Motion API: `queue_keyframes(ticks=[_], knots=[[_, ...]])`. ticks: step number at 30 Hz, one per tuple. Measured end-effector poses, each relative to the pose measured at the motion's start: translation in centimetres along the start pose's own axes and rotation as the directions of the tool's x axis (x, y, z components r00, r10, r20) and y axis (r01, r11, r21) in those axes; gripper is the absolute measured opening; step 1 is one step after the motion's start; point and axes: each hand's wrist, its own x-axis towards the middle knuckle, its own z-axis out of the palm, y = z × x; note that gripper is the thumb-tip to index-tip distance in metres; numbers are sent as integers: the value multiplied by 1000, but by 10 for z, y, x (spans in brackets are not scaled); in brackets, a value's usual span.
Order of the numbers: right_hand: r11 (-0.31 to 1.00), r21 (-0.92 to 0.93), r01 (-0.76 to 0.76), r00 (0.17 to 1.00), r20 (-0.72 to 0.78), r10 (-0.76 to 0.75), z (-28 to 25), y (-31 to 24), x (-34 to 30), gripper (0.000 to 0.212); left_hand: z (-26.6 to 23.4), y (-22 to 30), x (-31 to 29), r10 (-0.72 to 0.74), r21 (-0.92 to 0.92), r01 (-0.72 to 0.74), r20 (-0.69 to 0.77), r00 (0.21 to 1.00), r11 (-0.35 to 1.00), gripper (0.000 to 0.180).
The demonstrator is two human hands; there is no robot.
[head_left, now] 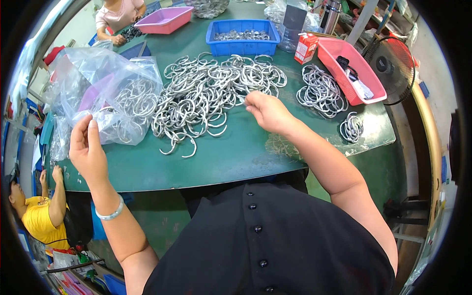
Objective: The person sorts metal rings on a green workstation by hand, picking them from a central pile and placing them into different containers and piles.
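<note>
A person's left hand (89,151), loosely curled, is at the edge of a clear bag (125,73) containing silvery rings; the right hand (269,113), nearly closed, meets a heap of silvery rings (201,93), seemingly centred on the desk (216,164) for easy reach. Neither grip is clear.

I'm looking at a green tabletop (241,155) spreading beneath the right hand's fingers (251,101), scuffed toward its right corner, where light glares. Well off to those fingers' right, a dark fan (385,66) and a grey post (363,25) stand before a pale wall (434,64); nearer than the fingers, below the table's edge, lies green floor (162,216).
</note>
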Motion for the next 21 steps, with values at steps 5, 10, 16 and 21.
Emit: queue_keyframes(ticks=[5, 10, 16, 21], knots=[[998, 10, -62, 994, -90, 63, -3, -4, 13, 9, 15, 38, -28, 241, 157, -237, -7, 971, 959, 14], [999, -8, -43, 996, -78, 42, -6, -6, 23, 10, 29, 61, -55, 268, 124, -279, 98, 958, 952, 11], [974, 100, -204, 972, -97, 214, -16, 4, 57, 12, 50, 65, -78, 197, -9, -209, 368, 908, 978, 10], [985, 26, -170, 971, 177, 163, -23, -5, 75, 15, 65, 54, -93, 86, -53, -70, 466, 881, 996, 9]])
